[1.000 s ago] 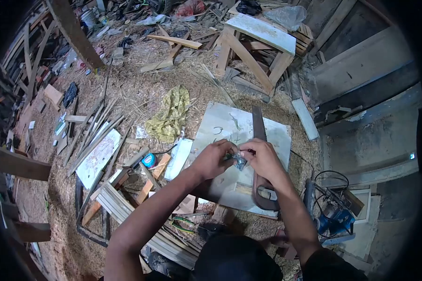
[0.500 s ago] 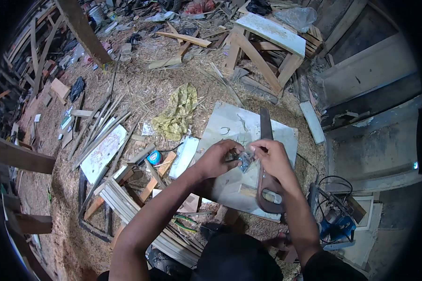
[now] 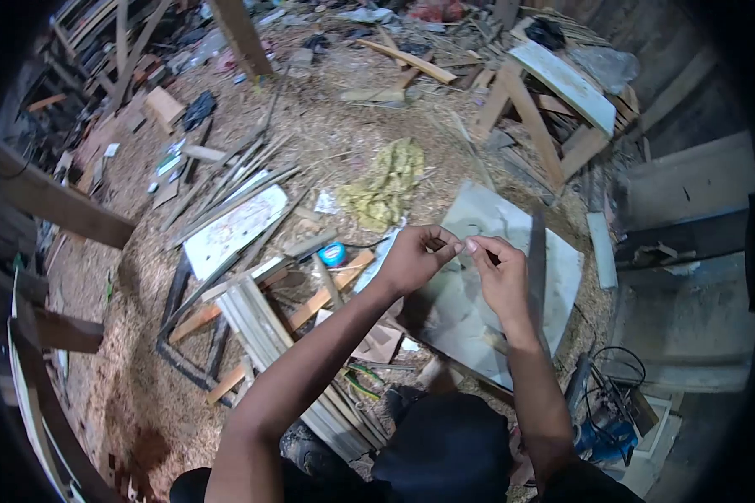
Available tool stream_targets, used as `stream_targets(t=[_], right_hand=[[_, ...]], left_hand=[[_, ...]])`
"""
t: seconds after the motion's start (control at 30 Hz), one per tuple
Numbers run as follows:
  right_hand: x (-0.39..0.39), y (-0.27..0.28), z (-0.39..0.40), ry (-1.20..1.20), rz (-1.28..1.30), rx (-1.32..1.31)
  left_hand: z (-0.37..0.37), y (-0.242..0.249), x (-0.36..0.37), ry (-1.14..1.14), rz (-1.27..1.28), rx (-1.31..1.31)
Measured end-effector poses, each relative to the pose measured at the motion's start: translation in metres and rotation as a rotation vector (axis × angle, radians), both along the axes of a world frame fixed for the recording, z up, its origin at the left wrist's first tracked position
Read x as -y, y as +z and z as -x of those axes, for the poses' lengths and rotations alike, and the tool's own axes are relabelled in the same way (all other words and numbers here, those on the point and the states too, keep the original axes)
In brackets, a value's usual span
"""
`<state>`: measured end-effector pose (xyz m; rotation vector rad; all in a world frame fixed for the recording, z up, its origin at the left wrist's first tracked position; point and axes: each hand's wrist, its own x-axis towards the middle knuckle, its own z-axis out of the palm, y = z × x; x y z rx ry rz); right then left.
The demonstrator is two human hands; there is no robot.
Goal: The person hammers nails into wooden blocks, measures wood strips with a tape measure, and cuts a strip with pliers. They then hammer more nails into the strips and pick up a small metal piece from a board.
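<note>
My left hand (image 3: 421, 258) and my right hand (image 3: 502, 277) meet fingertip to fingertip above a pale board (image 3: 562, 268). Both are pinched closed on something too small to make out. The dark blade of a handsaw (image 3: 537, 251) lies on the board, with its handle hidden behind my right forearm. A small wood block (image 3: 495, 339) shows beside that forearm. Some small dark bits lie on the board beyond my fingers.
A yellow cloth (image 3: 386, 184) lies on the shavings beyond my hands. Left of the board are a blue tape measure (image 3: 332, 254), wood strips and a white panel (image 3: 235, 226). A wooden stool (image 3: 562, 84) stands back right; a blue power tool (image 3: 608, 440) sits lower right.
The view has shifted, so the scene sits further right and lower. The clear plastic piece formerly between my hands no longer shows there. My fingertips have come together.
</note>
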<state>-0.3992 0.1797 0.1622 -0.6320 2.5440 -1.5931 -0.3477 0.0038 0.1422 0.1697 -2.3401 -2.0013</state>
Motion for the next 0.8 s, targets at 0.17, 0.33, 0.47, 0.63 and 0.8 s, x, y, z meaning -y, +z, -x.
stream_targets(t=[0.17, 0.33, 0.47, 0.63, 0.8], right_hand=[[0.054, -0.004, -0.030, 0.108, 0.013, 0.010], [0.110, -0.015, -0.070, 0.258, 0.078, 0.009], [0.141, -0.044, -0.111, 0.385, 0.084, 0.071], [0.153, -0.116, -0.142, 0.542, -0.521, -0.166], [0.151, -0.132, -0.155, 0.606, -0.456, -0.468]], left_hand=[[-0.048, -0.006, 0.035, 0.167, 0.006, -0.085], [-0.106, -0.012, 0.075, 0.296, -0.053, 0.011], [-0.168, -0.059, 0.106, 0.521, -0.109, -0.045], [-0.245, -0.102, 0.130, 0.900, -0.270, -0.019], [-0.274, -0.118, 0.126, 1.045, -0.317, 0.034]])
